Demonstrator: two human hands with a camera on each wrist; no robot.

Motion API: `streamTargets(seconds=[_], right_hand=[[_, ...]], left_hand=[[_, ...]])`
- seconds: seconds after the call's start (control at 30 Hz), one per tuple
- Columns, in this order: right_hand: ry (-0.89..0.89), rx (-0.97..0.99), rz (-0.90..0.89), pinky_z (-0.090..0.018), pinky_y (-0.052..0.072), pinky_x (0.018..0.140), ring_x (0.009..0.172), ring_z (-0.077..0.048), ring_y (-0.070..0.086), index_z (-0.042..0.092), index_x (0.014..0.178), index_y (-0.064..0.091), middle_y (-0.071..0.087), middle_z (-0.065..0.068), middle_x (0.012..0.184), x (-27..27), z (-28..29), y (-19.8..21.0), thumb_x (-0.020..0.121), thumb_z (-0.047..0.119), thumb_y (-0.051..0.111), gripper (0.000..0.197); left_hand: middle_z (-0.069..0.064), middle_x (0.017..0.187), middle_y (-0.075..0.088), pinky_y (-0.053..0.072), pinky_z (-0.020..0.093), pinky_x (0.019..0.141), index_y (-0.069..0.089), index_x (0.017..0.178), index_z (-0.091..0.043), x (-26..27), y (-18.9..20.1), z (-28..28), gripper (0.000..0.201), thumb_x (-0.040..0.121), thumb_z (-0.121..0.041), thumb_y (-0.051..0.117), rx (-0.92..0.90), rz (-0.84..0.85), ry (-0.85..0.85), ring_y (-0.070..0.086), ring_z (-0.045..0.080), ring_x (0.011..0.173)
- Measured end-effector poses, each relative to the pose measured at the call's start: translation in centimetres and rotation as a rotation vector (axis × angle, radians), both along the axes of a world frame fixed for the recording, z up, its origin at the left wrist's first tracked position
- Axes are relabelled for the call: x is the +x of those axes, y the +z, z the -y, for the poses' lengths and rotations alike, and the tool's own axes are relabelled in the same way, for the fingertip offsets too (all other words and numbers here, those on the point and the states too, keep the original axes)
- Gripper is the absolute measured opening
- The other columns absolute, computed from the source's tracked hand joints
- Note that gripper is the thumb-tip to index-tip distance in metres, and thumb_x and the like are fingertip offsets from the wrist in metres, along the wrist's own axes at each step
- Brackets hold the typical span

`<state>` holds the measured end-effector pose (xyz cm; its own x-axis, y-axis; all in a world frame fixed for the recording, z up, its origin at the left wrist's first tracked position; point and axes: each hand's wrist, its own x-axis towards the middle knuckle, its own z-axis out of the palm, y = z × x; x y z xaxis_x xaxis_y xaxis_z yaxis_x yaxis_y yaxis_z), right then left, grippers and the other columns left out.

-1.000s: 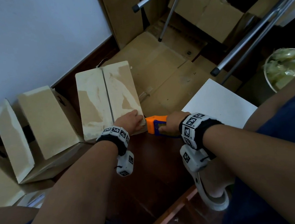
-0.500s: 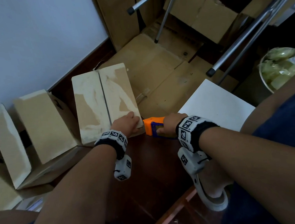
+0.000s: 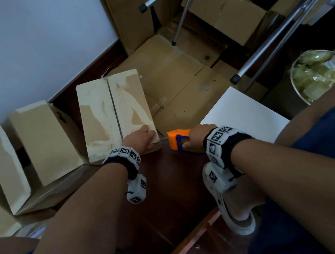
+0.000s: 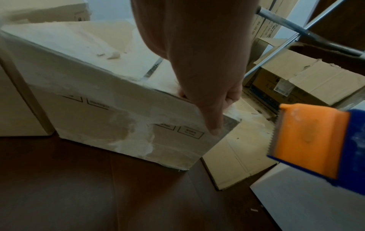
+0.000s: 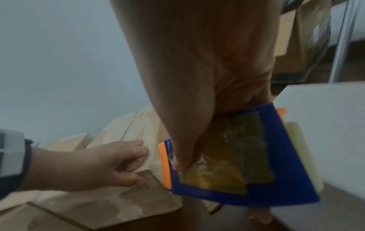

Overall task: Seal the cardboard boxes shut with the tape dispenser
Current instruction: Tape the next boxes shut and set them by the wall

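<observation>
A cardboard box (image 3: 113, 115) with both top flaps down and an untaped middle seam stands on the dark floor. My left hand (image 3: 150, 135) grips its near right corner. In the left wrist view the thumb runs down the side of the box (image 4: 110, 109) while the fingers of that hand (image 4: 215, 117) curl on top. My right hand (image 3: 190, 140) holds the orange and blue tape dispenser (image 3: 176, 139) just right of that corner, a small gap away. The toothed orange end of the dispenser (image 4: 308, 140) faces the box. The right hand (image 5: 183, 148) wraps the blue body of the dispenser (image 5: 237, 164).
Two more boxes with raised flaps (image 3: 40, 142) stand to the left by the wall. Flattened cardboard (image 3: 179, 85) lies behind, a white board (image 3: 243, 118) to the right. Metal legs (image 3: 258, 62) cross at the back. A round tub of pale wrappers (image 3: 320, 73) sits far right. My slippered foot (image 3: 237, 212) is below.
The dispenser has drawn slightly away from the box corner, opening a small gap. The left hand stays on the corner. The head view shifted a little.
</observation>
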<state>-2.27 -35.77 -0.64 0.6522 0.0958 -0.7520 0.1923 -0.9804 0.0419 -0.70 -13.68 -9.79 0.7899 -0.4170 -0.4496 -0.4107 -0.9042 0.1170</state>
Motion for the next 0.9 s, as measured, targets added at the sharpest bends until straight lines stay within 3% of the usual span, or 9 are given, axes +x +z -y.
streamTargets(seconds=[0.2,0.37,0.47,0.6,0.7,0.9], right_hand=[[-0.082,0.008,0.034,-0.03,0.043,0.069,0.077,-0.023,0.054,0.012,0.089,0.054,0.047,-0.003,0.07,-0.2,0.1,-1.1,0.094,0.054,0.045,0.044],[-0.093,0.014,0.066,-0.03,0.046,0.07,0.076,-0.023,0.055,0.013,0.084,0.057,0.056,-0.005,0.082,0.3,-0.5,-2.9,0.095,0.052,0.041,0.043],[-0.091,0.021,0.066,-0.032,0.049,0.072,0.078,-0.024,0.057,0.013,0.085,0.057,0.055,-0.005,0.081,1.3,-1.7,-3.7,0.094,0.054,0.042,0.045],[-0.058,0.052,0.056,-0.03,0.045,0.063,0.069,-0.022,0.056,0.014,0.071,0.053,0.054,-0.004,0.071,2.3,-2.8,-4.2,0.091,0.054,0.046,0.045],[0.001,0.042,0.078,-0.029,0.044,0.059,0.064,-0.02,0.055,0.012,0.079,0.06,0.056,-0.004,0.071,3.0,-3.0,-4.4,0.091,0.053,0.046,0.044],[-0.024,0.027,0.032,-0.031,0.046,0.065,0.075,-0.023,0.058,0.013,0.081,0.054,0.052,-0.004,0.071,3.5,-3.4,-4.7,0.089,0.06,0.046,0.048]], left_hand=[[0.007,0.11,0.04,0.051,0.042,0.069,0.047,0.103,-0.016,0.0,0.7,0.4,0.028,0.091,-0.04,0.056,0.025,-0.032,0.008,0.057,0.029,0.087],[0.007,0.109,0.04,0.049,0.041,0.068,0.047,0.102,-0.016,0.2,0.3,0.3,0.031,0.091,-0.044,0.054,0.028,-0.049,0.0,0.058,0.031,0.086],[0.007,0.11,0.04,0.051,0.042,0.068,0.045,0.099,-0.018,0.4,0.1,0.2,0.026,0.092,-0.04,0.055,0.03,-0.054,-0.016,0.058,0.03,0.086],[0.009,0.111,0.039,0.047,0.041,0.067,0.046,0.102,-0.015,0.2,0.6,0.5,0.026,0.092,-0.039,0.053,0.006,-0.049,-0.037,0.057,0.031,0.089],[0.009,0.111,0.04,0.046,0.038,0.066,0.046,0.102,-0.015,0.1,0.9,0.6,0.029,0.091,-0.042,0.051,-0.011,-0.039,-0.032,0.056,0.029,0.089],[0.009,0.111,0.04,0.047,0.039,0.068,0.047,0.102,-0.014,0.1,1.2,0.4,0.03,0.091,-0.041,0.051,-0.028,-0.055,-0.034,0.056,0.028,0.09]])
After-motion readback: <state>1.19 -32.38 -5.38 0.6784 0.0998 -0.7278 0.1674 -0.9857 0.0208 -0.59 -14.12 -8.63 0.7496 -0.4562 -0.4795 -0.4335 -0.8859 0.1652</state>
